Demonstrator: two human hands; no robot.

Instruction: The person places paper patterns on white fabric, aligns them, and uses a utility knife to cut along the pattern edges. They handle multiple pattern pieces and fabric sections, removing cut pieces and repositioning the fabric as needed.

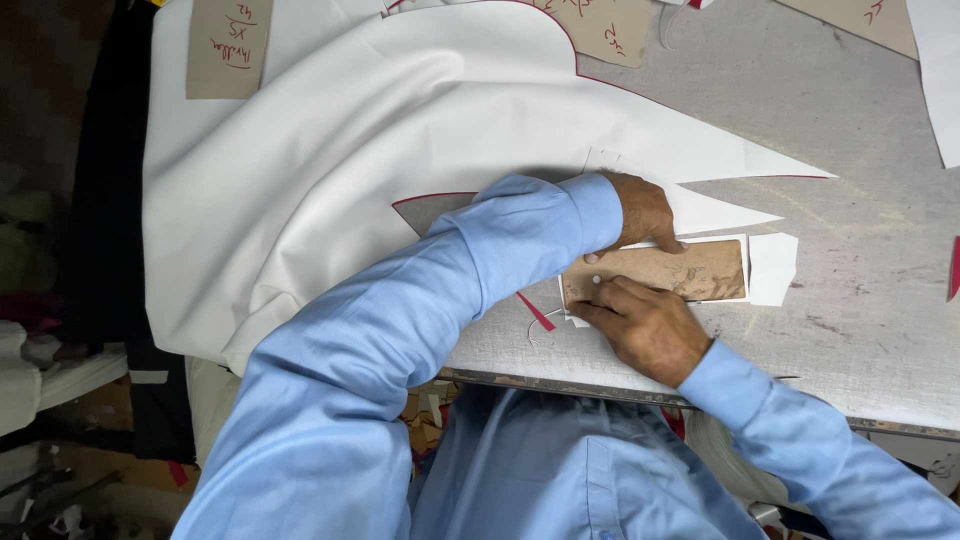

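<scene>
I've got both hands down on the small brown cardboard template point(660, 272) — it lies on a white fabric piece point(742, 240) near the front edge of the grey worktable point(860, 330). My left hand point(643, 212) presses its upper edge with fingers flat. My right hand point(645, 325) pins the lower left corner, fingers curled, gripping nothing — the big white cloth point(380, 150) lies just beside.

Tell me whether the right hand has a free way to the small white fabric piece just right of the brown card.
Probably yes: the right hand rests on the brown card, and only bare table lies before the white piece.
</scene>
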